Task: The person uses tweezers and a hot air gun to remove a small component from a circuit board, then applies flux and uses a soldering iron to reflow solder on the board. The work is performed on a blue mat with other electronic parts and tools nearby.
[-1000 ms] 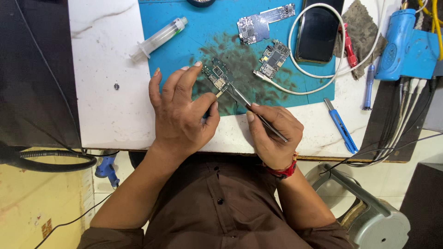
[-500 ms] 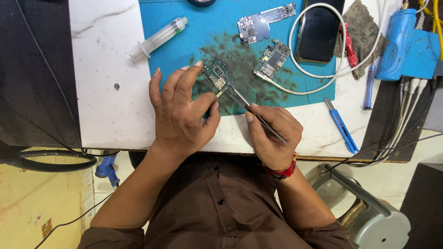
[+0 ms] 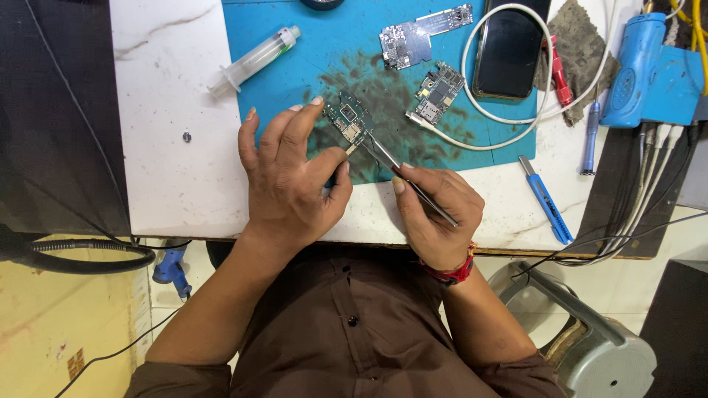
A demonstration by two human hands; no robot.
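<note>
A blue mat [image 3: 295,88] lies on a white desk [image 3: 162,147], and it has a big dark smudge in its middle. On that smudge sits a small green circuit board [image 3: 345,120].

The left hand [image 3: 291,177] rests at the near edge of the mat. Its first finger and thumb are closed on the green circuit board and hold it by its near left side. The other fingers are spread out over the mat edge.

The right hand [image 3: 435,210] is just off the near edge of the mat, on the white desk. Its fingers are pinched shut around a pair of thin metal tweezers [image 3: 402,177]. The tweezers slant up over the mat, and their tip touches the near end of the green circuit board.

A clear syringe [image 3: 254,60] lies across the far left edge of the mat. Two more circuit boards lie farther back on the mat: a silver one [image 3: 424,29] near the far edge and a smaller one [image 3: 437,90] beside the smudge. A black phone [image 3: 509,51] lies at the far right of the mat, with a white cable [image 3: 479,140] looped around it. A blue cutter knife [image 3: 546,199] lies on the desk, off the right side of the mat. A blue tool [image 3: 641,66] sits well to the right of the mat.
</note>
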